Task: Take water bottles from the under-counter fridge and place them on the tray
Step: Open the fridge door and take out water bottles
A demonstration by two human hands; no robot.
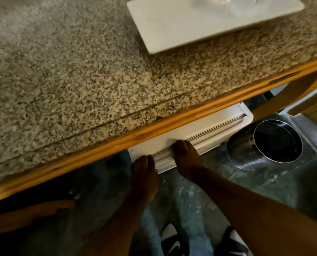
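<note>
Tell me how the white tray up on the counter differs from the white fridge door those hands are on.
The tray lies flat on the speckled counter; the fridge door sits below the counter's edge. No hand touches the tray, while the left hand and right hand both rest on the door's top. The tray's near part is bare, with something clear and blurred at its far end; the door's top carries a thin metal strip. Both are white with rounded corners.

Speckled granite counter (80, 74) (orange-edged) above dark mottled floor (191, 196); steel bin (265, 145).
</note>
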